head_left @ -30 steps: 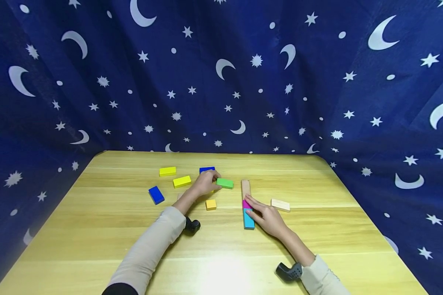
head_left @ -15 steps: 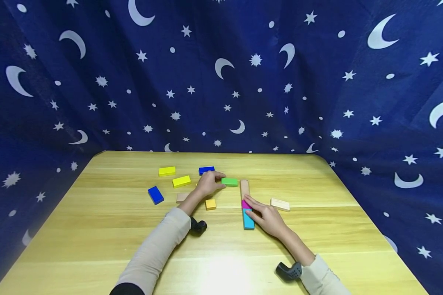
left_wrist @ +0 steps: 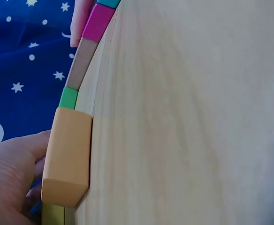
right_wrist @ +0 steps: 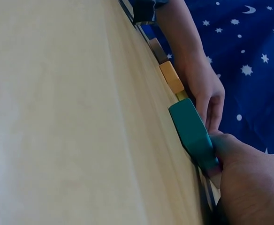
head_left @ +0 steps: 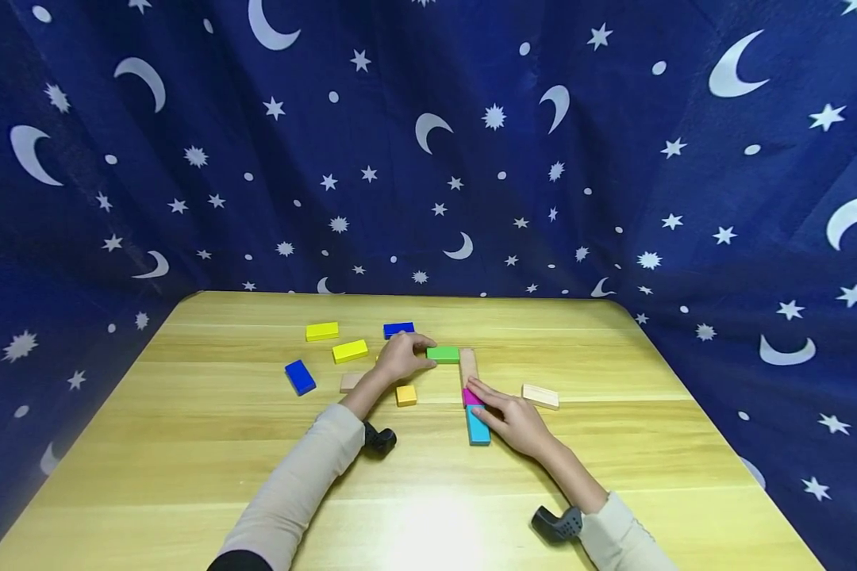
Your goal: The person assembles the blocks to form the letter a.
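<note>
In the head view my left hand [head_left: 401,357] pinches the left end of a green block [head_left: 443,355] between thumb and fingers. The green block's right end meets the far end of a plain wooden block [head_left: 467,365]. Below that, a magenta block [head_left: 473,398] and a light blue block [head_left: 478,428] continue the line toward me. My right hand [head_left: 517,420] rests on this line from the right, fingers extended at the magenta block and thumb at the light blue one. In the left wrist view an orange block [left_wrist: 67,157] hides most of the green block.
Left of the line lie an orange block [head_left: 406,396], two yellow blocks [head_left: 322,331], two dark blue blocks [head_left: 301,377] and a plain block [head_left: 351,383] partly behind my left forearm. Another plain block [head_left: 540,396] lies right of my right hand. A starry curtain [head_left: 428,159] hangs behind the table.
My left hand has moved the green block rightward until it touches the wooden block's far end. The wooden block's far end has shifted slightly left. My right hand stays nearly in place.
</note>
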